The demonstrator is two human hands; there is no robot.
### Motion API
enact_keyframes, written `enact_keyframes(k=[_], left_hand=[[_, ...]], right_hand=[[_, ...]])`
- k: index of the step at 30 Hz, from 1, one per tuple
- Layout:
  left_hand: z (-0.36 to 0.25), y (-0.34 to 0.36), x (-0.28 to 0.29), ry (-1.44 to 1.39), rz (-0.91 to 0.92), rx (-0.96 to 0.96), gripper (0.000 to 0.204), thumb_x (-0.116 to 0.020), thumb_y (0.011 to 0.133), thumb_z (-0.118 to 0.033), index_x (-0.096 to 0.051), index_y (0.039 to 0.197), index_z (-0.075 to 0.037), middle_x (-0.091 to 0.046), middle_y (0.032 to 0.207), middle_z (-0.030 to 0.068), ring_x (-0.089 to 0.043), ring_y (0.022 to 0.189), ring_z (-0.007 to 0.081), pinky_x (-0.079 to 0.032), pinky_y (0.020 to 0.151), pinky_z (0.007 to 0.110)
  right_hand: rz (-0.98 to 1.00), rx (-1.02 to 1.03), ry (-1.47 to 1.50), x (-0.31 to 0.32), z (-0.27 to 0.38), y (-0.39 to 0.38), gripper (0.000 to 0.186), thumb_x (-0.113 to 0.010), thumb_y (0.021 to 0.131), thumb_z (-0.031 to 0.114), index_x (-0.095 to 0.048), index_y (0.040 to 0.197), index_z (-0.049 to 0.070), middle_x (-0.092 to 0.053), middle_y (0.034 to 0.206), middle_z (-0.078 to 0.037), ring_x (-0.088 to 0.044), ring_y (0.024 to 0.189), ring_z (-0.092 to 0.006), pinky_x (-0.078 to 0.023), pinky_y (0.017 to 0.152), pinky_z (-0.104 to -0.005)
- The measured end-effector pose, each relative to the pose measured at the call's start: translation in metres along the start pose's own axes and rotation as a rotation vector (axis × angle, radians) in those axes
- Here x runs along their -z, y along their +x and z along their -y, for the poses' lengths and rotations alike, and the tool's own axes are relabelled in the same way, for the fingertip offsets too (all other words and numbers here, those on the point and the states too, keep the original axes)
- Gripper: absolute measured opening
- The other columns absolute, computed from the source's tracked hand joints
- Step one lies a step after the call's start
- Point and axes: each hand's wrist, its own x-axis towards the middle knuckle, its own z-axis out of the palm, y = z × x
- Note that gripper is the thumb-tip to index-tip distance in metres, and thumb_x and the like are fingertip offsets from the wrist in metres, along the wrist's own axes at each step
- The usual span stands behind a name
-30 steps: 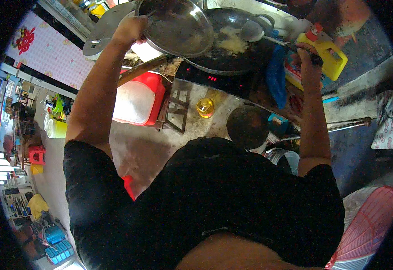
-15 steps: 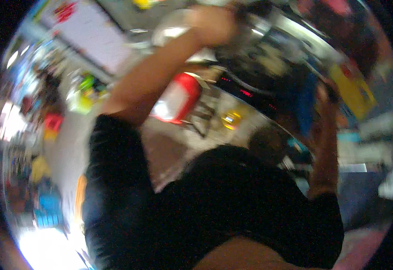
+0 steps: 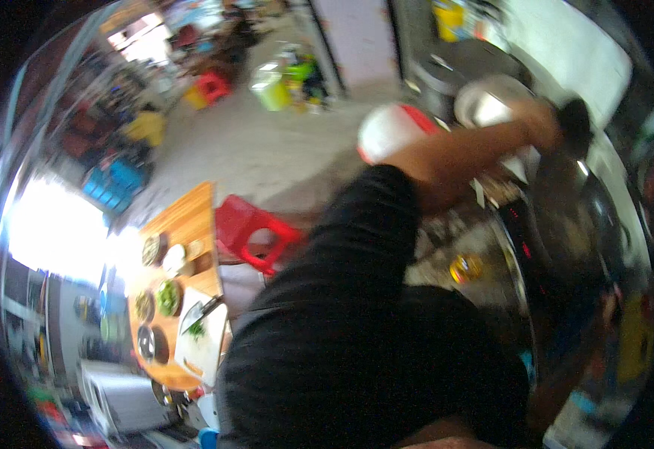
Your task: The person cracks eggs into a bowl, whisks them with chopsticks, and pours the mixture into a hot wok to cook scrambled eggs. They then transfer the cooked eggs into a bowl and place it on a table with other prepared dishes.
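My left hand [image 3: 538, 121] grips a round metal pan [image 3: 572, 123], blurred and seen edge-on, beside the wok [image 3: 572, 209] on the black cooktop [image 3: 525, 251]. My right hand [image 3: 607, 310] is low at the right near the wok, smeared by motion; what it holds is unclear. A small container of yellow oil [image 3: 464, 268] stands left of the cooktop.
At left a wooden table [image 3: 207, 202] holds several bowls, a cutting board [image 3: 196, 348], chopped greens and a knife [image 3: 203, 310]. A red stool [image 3: 244, 224] stands beside it. Beyond are a red-and-white container [image 3: 387, 131] and buckets [image 3: 271, 90].
The view has swung left, bringing the wooden table and stool in and shifting the stove rightward. A second ago my right hand held a ladle in the wok; now it is blurred.
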Motion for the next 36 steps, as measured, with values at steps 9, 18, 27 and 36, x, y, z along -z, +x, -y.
enact_keyframes(k=[9, 18, 27, 36], left_hand=[[0.052, -0.004, 0.004, -0.294, 0.068, -0.212, 0.028, -0.056, 0.084, -0.028, -0.062, 0.090, -0.001, -0.061, 0.070, 0.0129, -0.062, 0.061, 0.0255, -0.050, 0.057, 0.039], [-0.022, -0.006, -0.011, -1.099, 0.285, 0.050, 0.018, -0.052, 0.080, -0.020, -0.060, 0.086, -0.004, -0.059, 0.070, 0.0040, -0.054, 0.052, 0.0127, -0.048, 0.043, 0.026], [-0.012, 0.011, -0.040, -0.996, 0.453, 0.199, 0.017, -0.053, 0.080, -0.018, -0.062, 0.087, -0.005, -0.064, 0.073, 0.0092, -0.058, 0.056, 0.0182, -0.044, 0.043, 0.031], [-0.044, 0.048, -0.055, -0.212, 0.046, -0.099, 0.032, -0.055, 0.088, -0.032, -0.065, 0.110, -0.010, -0.066, 0.104, 0.0105, -0.062, 0.091, 0.0224, -0.051, 0.073, 0.038]], right_hand=[[-0.375, -0.176, 0.283, -0.017, 0.147, -0.078, 0.034, -0.050, 0.093, 0.033, -0.058, 0.113, 0.008, -0.067, 0.078, -0.008, -0.058, 0.059, -0.0133, -0.043, 0.056, -0.0266], [-0.234, 0.077, 0.323, -0.027, 0.281, -0.080, 0.025, -0.055, 0.088, 0.020, -0.062, 0.107, 0.006, -0.066, 0.077, -0.008, -0.059, 0.058, -0.0142, -0.044, 0.054, -0.0251], [-0.008, 0.310, 0.047, -0.021, 0.278, -0.106, 0.028, -0.052, 0.087, 0.012, -0.058, 0.112, 0.001, -0.066, 0.094, -0.014, -0.063, 0.074, -0.0166, -0.050, 0.064, -0.0273], [-0.061, 0.135, -0.130, -0.069, 0.215, -0.064, 0.029, -0.052, 0.088, 0.015, -0.057, 0.114, 0.001, -0.066, 0.094, -0.014, -0.063, 0.074, -0.0167, -0.049, 0.063, -0.0270]])
